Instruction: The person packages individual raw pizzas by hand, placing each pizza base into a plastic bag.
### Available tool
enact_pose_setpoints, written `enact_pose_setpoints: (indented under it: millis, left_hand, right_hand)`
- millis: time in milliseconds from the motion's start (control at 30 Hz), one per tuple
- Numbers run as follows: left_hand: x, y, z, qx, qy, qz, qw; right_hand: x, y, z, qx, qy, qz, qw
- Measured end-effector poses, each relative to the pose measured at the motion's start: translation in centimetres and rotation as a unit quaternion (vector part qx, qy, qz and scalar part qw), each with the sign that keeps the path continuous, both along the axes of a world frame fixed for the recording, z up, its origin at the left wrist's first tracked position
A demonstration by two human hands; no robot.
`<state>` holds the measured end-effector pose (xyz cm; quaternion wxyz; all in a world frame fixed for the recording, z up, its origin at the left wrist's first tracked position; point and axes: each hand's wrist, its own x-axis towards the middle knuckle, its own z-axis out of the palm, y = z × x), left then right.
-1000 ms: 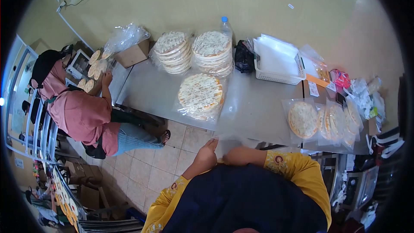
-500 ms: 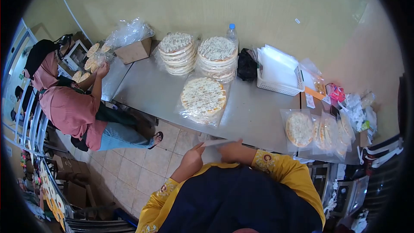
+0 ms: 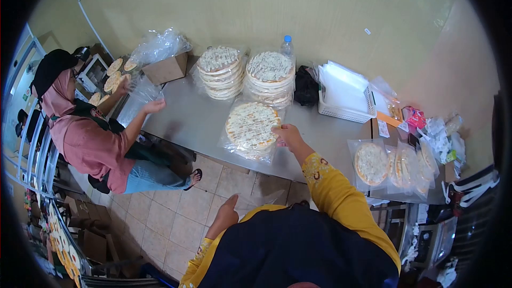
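Observation:
My right hand (image 3: 289, 136) reaches over the metal table and pinches the right edge of the top pizza (image 3: 250, 124) in the front stack. That pizza is pale, strewn with grated cheese, and the stack sits on clear plastic. Low in front of my body, my left hand (image 3: 226, 214) is closed on a clear plastic bag (image 3: 264, 198) that spreads to the right and is hard to see against the floor. Behind the front pizzas stand two taller stacks, a left pizza stack (image 3: 220, 72) and a right pizza stack (image 3: 270, 77), both partly wrapped in plastic.
A white basket (image 3: 346, 108) of plastic sheets and a black bag (image 3: 306, 84) stand at the back. Bagged pizzas (image 3: 372, 164) lie at the right. At the left, a co-worker (image 3: 90, 122) handles clear plastic near a cardboard box (image 3: 166, 68) and small pizzas (image 3: 113, 81).
My right hand has left the plastic bag and moved forward to the front pizza's edge. My left hand keeps the bag low. The co-worker's hands have moved apart, with plastic between them.

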<state>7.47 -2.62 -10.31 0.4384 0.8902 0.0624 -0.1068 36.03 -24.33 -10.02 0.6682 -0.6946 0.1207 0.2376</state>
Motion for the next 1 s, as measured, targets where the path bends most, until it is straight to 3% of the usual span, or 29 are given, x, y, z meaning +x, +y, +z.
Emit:
enact_pose_setpoints:
  millis: [67, 167, 367, 467, 600, 767, 900, 1000]
  left_hand:
    - [-0.3, -0.1, 0.0, -0.012, 0.018, 0.01, 1.0]
    - [-0.5, 0.4, -0.7, 0.004, 0.015, 0.003, 1.0]
    - [-0.9, 1.4, -1.2, 0.03, -0.008, -0.006, 0.999]
    - [-0.9, 1.7, -2.0, 0.027, -0.016, -0.014, 0.999]
    - [-0.7, 1.7, -1.9, 0.011, -0.001, -0.007, 1.0]
    - [-0.3, 1.9, -1.0, 0.026, 0.011, -0.016, 0.999]
    - [-1.0, 2.6, -4.1, -0.005, 0.05, -0.023, 0.998]
    - [-0.4, 2.3, -4.1, 0.013, 0.034, -0.057, 0.998]
  right_hand:
    - [0.5, 0.9, 0.7, -0.034, 0.034, -0.011, 0.999]
    - [0.6, 2.5, 1.4, -0.088, -0.011, -0.101, 0.991]
    - [4.2, 4.0, -4.3, 0.099, -0.015, -0.095, 0.99]
    - [1.0, 4.6, 0.3, 0.28, -0.034, -0.075, 0.956]
    - [0.7, 3.1, -1.7, 0.35, 0.005, -0.072, 0.934]
    - [-2.8, -5.2, -0.7, 0.412, 0.009, -0.05, 0.91]
    - [-5.9, -8.5, -1.3, 0.644, 0.063, -0.121, 0.752]
    - [-6.7, -6.8, -2.6, 0.689, 0.039, -0.161, 0.706]
